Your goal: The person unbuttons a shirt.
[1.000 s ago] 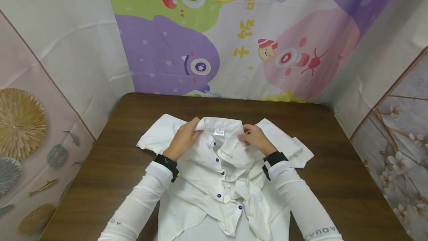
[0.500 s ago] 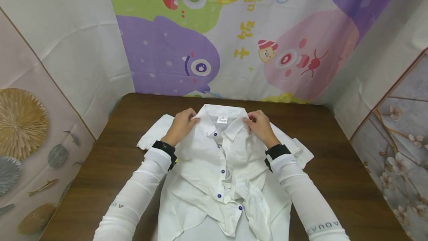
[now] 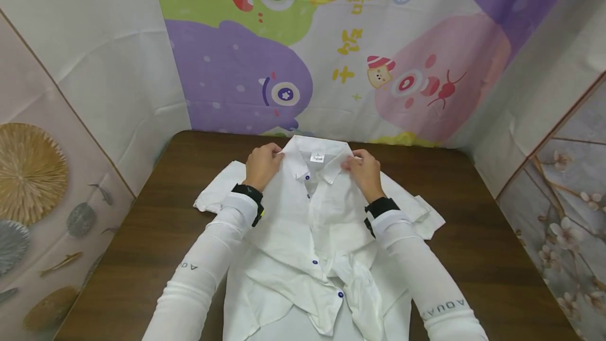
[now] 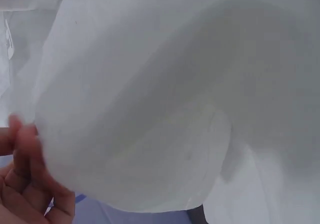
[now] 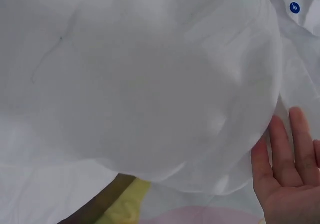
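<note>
A white short-sleeved shirt with blue buttons lies face up, its collar towards the back of the table. Beside the collar on the left, my left hand pinches the cloth between thumb and fingers. My right hand pinches the opposite side. In the left wrist view, white shirt cloth bulges beside the curled left hand. The right wrist view has the right hand at the cloth's edge, with a blue button above. The lower front is bunched and twisted.
The dark brown wooden table runs back to a cartoon-printed curtain. Patterned hangings stand on both sides. The shirt's sleeves spread outward left and right; its hem runs past the near edge of view.
Both hands have moved away towards the back edge, drawing the collar with them. The collar has opened out and the upper front has pulled smoother. The sleeves have barely shifted.
</note>
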### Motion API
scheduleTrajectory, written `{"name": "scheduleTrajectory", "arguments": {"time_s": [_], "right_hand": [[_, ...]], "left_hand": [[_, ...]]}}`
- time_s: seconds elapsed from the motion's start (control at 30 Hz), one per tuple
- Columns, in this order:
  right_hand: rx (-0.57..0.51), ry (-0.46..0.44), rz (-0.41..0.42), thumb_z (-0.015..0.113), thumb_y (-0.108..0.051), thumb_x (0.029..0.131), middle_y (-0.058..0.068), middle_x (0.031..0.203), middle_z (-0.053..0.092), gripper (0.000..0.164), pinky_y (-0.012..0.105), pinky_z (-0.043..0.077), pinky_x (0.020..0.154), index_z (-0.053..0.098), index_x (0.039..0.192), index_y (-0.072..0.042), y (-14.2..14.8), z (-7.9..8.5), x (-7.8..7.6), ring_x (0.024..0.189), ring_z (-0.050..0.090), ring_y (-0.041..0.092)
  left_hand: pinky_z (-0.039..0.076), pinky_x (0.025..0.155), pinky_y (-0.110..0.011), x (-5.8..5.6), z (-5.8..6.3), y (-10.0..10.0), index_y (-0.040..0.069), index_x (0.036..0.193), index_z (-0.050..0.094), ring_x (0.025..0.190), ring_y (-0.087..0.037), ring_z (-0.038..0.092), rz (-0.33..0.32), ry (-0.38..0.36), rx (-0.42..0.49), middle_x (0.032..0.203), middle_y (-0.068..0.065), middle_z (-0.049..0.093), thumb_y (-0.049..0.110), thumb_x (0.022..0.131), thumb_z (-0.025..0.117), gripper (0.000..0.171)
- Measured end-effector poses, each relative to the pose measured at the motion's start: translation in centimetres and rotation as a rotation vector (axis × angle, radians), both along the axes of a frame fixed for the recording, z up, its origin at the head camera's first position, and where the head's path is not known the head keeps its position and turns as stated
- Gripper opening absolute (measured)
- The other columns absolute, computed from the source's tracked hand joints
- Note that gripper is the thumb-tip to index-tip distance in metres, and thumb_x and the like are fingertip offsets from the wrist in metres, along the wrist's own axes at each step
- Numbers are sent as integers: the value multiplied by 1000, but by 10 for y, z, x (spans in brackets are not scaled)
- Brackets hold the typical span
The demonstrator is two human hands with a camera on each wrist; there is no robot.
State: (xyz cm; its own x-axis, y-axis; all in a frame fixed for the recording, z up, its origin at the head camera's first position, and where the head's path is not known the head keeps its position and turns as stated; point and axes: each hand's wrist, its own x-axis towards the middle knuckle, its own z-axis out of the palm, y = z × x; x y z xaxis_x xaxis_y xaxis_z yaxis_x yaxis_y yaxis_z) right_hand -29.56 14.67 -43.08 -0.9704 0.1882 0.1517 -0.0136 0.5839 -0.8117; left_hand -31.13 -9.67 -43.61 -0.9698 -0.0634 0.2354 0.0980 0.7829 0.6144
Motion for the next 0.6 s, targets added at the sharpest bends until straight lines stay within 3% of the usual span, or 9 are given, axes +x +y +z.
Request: {"name": "scheduleTrajectory", "arguments": {"time_s": [0.17, 0.3, 0.4, 0.47, 0.5, 0.53, 0.6], "right_hand": [[38, -39, -11, 54, -22, 91, 18, 114, 65, 31, 43, 42, 94, 56, 112, -1, -5, -2, -7, 111, 57, 31], [88, -104, 56, 43, -22, 95, 18, 123, 60, 36, 43, 40, 97, 47, 122, 1, -8, -4, -11, 117, 53, 32], [109, -173, 125, 37, -19, 96, 17, 132, 53, 42, 42, 37, 103, 37, 133, 2, -7, -8, -15, 124, 47, 32], [124, -195, 184, 37, -19, 96, 17, 138, 47, 48, 41, 33, 106, 28, 138, 2, -4, -19, -21, 129, 42, 32], [128, -209, 212, 39, -20, 95, 17, 141, 44, 53, 41, 31, 108, 24, 141, 1, -3, -26, -25, 131, 40, 32], [144, -194, 239, 41, -25, 95, 17, 142, 42, 58, 37, 30, 109, 19, 143, -1, 0, -39, -32, 131, 39, 31], [165, -205, 283, 48, -26, 93, 17, 146, 36, 69, 40, 23, 112, 11, 146, -3, 2, -55, -40, 135, 34, 30]], "left_hand": [[49, 73, -43, -10, -4, 8, 7, 104, 65, 80, -28, 66, 16, -60, 21, 84, -8, 71, 20, 91, 50, 23], [49, 75, -45, -18, -13, 14, 5, 109, 61, 87, -34, 64, 6, -81, -19, 100, -16, 68, 20, 93, 45, 27], [48, 78, -43, -24, -25, 19, 3, 119, 54, 90, -33, 64, -54, -105, -46, 104, -19, 66, 21, 97, 37, 33], [48, 78, -42, -43, -53, 21, 2, 125, 48, 92, -33, 63, -92, -78, -81, 104, -21, 65, 23, 96, 36, 38], [47, 82, -42, -50, -63, 21, 3, 132, 43, 97, -34, 62, -117, -104, -93, 110, -22, 64, 26, 96, 37, 43], [45, 88, -42, -59, -78, 22, 2, 137, 36, 100, -33, 61, -135, -84, -125, 112, -22, 62, 32, 96, 37, 50], [37, 101, -43, -67, -94, 25, 2, 145, 23, 115, -34, 53, -158, -127, -187, 125, -23, 56, 38, 94, 45, 67]]}}
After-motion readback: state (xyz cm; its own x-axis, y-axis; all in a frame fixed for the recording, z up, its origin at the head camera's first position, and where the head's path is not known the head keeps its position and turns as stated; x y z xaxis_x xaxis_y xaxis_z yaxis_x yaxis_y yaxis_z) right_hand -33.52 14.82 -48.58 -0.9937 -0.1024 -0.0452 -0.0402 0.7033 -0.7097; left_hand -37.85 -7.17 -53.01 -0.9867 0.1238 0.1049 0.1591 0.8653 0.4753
